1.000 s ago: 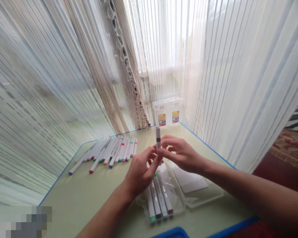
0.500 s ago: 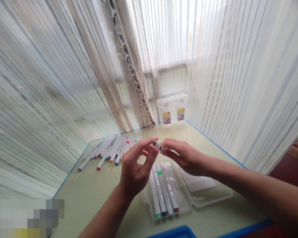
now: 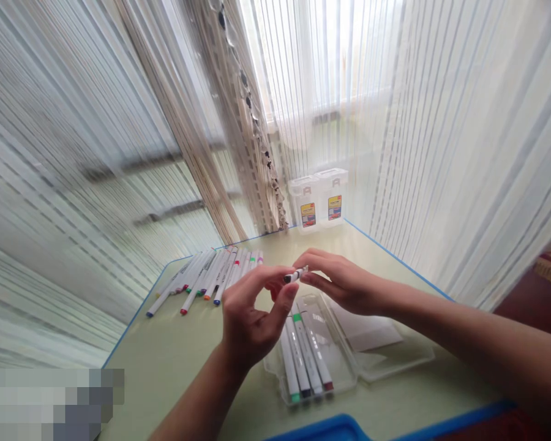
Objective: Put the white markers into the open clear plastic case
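Observation:
Both hands meet above an open clear plastic case (image 3: 349,380). My right hand (image 3: 344,283) pinches a white marker (image 3: 295,275) with a dark cap, held roughly level. My left hand (image 3: 252,318) has thumb and fingers curled around the marker's dark-capped end, touching it. Several markers (image 3: 305,358) lie side by side in the case's left half, coloured caps toward me. A white sheet (image 3: 371,331) lies in the case's lid half on the right.
A row of several loose markers (image 3: 206,278) lies on the pale green table (image 3: 174,361) at the left back. Two clear boxes with yellow labels (image 3: 319,199) stand at the far corner. Sheer striped curtains surround the table. Blue tape edges it.
The marker stood upright between my hands one second ago; now it lies nearly level. The view has shifted slightly, and both hands stay close together over the case.

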The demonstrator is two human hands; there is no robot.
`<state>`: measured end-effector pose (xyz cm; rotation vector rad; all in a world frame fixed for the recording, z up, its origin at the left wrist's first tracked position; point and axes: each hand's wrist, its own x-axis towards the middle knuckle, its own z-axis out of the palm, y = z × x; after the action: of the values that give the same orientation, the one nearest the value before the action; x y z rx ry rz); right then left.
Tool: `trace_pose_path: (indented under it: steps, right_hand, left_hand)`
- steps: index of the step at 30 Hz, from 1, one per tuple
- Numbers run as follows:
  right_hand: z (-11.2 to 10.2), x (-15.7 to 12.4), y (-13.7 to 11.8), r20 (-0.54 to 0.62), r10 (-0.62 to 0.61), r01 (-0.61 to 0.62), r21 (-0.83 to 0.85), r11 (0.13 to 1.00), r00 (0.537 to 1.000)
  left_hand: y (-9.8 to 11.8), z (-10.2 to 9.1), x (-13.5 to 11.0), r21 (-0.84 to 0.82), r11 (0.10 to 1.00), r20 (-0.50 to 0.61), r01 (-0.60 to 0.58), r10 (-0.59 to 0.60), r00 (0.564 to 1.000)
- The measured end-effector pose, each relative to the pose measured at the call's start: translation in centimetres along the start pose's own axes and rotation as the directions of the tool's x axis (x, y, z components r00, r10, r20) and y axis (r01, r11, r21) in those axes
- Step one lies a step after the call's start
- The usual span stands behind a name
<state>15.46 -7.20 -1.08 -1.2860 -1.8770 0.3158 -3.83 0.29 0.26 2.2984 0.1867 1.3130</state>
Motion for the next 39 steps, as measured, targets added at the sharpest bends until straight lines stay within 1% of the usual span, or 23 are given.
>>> trace_pose_path:
  steps: [2,4,6,7,9,12,14,17,18,20,23,28,34,39]
  right_hand:
    - [0.0,0.0,0.2,-0.006,-0.012,0.012,-0.001,1.0,1.0]
    - [0.0,0.0,0.3,-0.009,-0.023,0.023,0.001,1.0,1.0]
    - [0.0,0.0,0.4,-0.008,-0.028,0.028,-0.002,1.0,1.0]
    - [0.0,0.0,0.5,-0.008,-0.03,0.03,-0.006,1.0,1.0]
    - [-0.1,0.0,0.5,-0.007,-0.035,0.035,-0.014,0.999,0.999]
    - [-0.3,0.0,0.5,-0.001,-0.048,0.048,0.003,0.999,0.999]
    - [-0.5,0.0,0.3,0.008,-0.04,0.04,0.063,0.997,0.999]
    - [-0.7,0.0,-0.1,0.012,-0.008,0.006,0.175,0.985,1.0]
    - [-0.8,0.0,-0.2,0.011,0.001,-0.003,0.198,0.98,1.0]
    - [-0.9,-0.1,-0.4,0.01,0.013,-0.015,0.219,0.976,1.0]
    - [-0.9,-0.1,-0.5,0.008,0.019,-0.021,0.228,0.973,1.0]
    - [-1.1,-0.1,-0.6,-0.004,0.034,-0.032,0.258,0.966,0.999]
    - [-1.2,-0.2,-0.7,0.049,0.076,-0.088,0.342,0.935,0.996]
    - [-1.1,-0.1,-0.8,0.091,0.114,-0.143,0.44,0.886,0.989]
  left_hand:
    - [0.1,-0.1,0.0,-0.047,0.999,0.02,0.015,-0.014,1.0]
    - [0.1,-0.1,-0.1,-0.109,0.992,0.044,0.059,-0.055,0.998]
    - [0.1,-0.1,-0.1,-0.205,0.969,0.082,0.136,-0.122,0.989]
    - [0.1,0.0,-0.1,-0.274,0.944,0.11,0.185,-0.161,0.981]
    - [-0.1,0.0,0.0,-0.433,0.853,0.18,0.293,-0.236,0.955]
    - [-0.5,0.1,0.3,-0.613,0.664,0.273,0.428,-0.33,0.903]
    - [-0.7,0.0,0.6,-0.668,0.558,0.314,0.493,-0.389,0.866]
    - [-0.8,-0.3,0.8,-0.696,0.428,0.392,0.577,-0.446,0.805]
    - [-0.7,-0.3,0.9,-0.701,0.392,0.417,0.596,-0.452,0.789]
    - [-0.6,-0.4,1.0,-0.717,0.339,0.445,0.609,-0.45,0.775]
    - [-0.4,-0.4,1.0,-0.731,0.312,0.453,0.607,-0.443,0.773]
    - [-0.6,-0.4,0.9,-0.733,0.31,0.473,0.605,-0.406,0.782]
    - [-0.9,-0.5,0.8,-0.761,0.244,0.511,0.602,-0.347,0.787]
    - [-0.8,-0.6,0.9,-0.764,0.232,0.509,0.603,-0.359,0.783]
